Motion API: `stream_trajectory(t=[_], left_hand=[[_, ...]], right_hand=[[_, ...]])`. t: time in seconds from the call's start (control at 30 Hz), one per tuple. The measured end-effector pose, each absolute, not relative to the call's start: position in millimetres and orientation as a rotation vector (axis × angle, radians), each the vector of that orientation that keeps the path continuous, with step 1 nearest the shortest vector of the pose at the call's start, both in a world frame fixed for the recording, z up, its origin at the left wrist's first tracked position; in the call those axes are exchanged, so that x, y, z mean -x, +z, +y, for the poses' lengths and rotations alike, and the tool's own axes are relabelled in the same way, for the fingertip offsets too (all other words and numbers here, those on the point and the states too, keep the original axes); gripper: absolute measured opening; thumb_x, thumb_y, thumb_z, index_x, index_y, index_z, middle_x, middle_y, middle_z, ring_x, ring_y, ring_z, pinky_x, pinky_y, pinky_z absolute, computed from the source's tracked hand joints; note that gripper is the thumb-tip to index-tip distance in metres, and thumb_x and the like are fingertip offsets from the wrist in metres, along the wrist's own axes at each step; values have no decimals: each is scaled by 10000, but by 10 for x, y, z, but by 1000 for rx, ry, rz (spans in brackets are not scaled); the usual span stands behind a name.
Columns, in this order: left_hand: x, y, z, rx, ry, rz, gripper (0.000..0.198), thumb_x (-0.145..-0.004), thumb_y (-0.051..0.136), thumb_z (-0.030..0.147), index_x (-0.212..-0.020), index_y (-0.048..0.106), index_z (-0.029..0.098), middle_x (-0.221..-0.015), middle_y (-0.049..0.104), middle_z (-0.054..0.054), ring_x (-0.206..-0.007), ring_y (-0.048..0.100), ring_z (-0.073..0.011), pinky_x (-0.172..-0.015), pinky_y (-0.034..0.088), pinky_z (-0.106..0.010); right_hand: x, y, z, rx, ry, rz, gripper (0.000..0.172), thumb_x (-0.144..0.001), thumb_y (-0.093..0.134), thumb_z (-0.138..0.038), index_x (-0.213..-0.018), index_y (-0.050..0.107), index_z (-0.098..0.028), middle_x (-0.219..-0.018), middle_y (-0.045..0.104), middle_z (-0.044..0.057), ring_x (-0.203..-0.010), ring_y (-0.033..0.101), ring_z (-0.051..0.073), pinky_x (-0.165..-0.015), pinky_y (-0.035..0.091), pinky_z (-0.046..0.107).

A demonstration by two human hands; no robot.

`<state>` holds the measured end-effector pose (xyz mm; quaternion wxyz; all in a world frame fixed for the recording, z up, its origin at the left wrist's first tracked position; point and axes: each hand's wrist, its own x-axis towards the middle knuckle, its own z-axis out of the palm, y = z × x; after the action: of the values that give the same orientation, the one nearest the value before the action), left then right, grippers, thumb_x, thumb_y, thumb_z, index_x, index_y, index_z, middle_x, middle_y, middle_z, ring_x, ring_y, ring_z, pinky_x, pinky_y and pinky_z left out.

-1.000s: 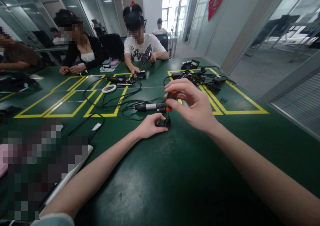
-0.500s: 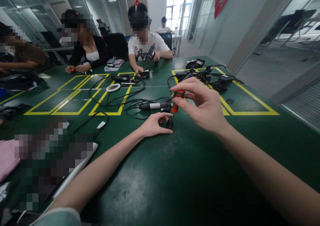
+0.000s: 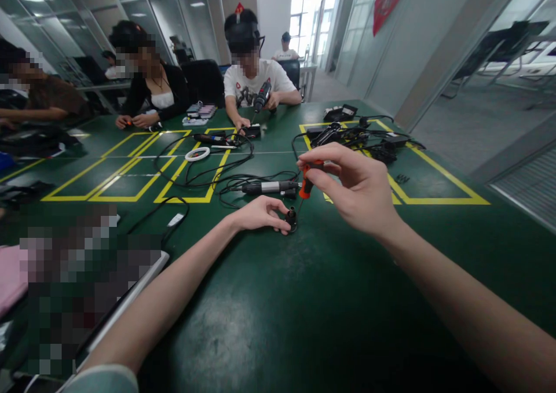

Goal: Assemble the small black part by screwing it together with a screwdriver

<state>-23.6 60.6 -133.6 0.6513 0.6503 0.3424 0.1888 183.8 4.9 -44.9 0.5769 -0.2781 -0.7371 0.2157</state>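
My right hand (image 3: 354,187) is closed around the handle of an orange and black screwdriver (image 3: 306,186). Its thin shaft points down and slightly left, the tip close to a small black part (image 3: 292,216); whether they touch I cannot tell. That part stands on the green table (image 3: 269,300), pinched between the fingers and thumb of my left hand (image 3: 264,213). Just behind my left hand lies a black and silver cylindrical tool (image 3: 269,187) with a cable.
Black cables and devices (image 3: 360,138) crowd the far right, with small dark pieces (image 3: 402,179) nearby. A white ring (image 3: 197,154) lies left of centre. Across the table a person (image 3: 260,86) holds a power drill (image 3: 262,98). A laptop-like device (image 3: 125,289) sits at my left.
My left hand has closed from a loose, spread grasp onto the small black part. The screwdriver has tilted, its tip shifting away to the right of the part's top.
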Motion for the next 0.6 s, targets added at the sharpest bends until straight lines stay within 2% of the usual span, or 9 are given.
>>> stream_trajectory(t=[0.13,0.23,0.4,0.5,0.6], left_hand=[[243,-1347,609,-1428,409,760,492,-582,975,409,-840,685,108,-802,782,-72,-699,747,-141,-665,538,-232],[256,-1360,628,-1386,389,741,521,-573,980,423,-874,690,111,-784,784,-62,-708,750,-141,-667,540,-231],[261,-1364,647,-1364,366,733,519,-585,981,405,-882,678,105,-796,785,-68,-724,750,-142,-695,546,-241],[254,-1373,641,-1394,388,752,525,-554,992,382,-830,634,116,-741,770,-51,-666,736,-139,-667,542,-244],[250,-1373,634,-1415,405,753,533,-559,991,367,-806,581,132,-714,757,-40,-642,736,-147,-640,533,-242]], right_hand=[[-1848,-454,41,657,630,-1732,195,-994,598,-230,-1139,728,-231,-1147,768,68,-939,724,198,-790,629,358],[-1855,-464,36,624,642,-1725,154,-1007,584,-245,-1086,716,-235,-1150,769,74,-974,725,208,-785,628,360],[-1850,-465,35,620,617,-1726,74,-967,660,-232,-1018,711,-248,-1158,760,71,-1097,710,238,-890,613,403],[-1842,-453,36,645,509,-1719,101,-941,680,-221,-990,759,-261,-1176,707,76,-1114,679,252,-824,631,394],[-1845,-441,39,636,467,-1727,162,-947,661,-208,-1020,790,-273,-1092,702,69,-1056,675,239,-791,634,376]])
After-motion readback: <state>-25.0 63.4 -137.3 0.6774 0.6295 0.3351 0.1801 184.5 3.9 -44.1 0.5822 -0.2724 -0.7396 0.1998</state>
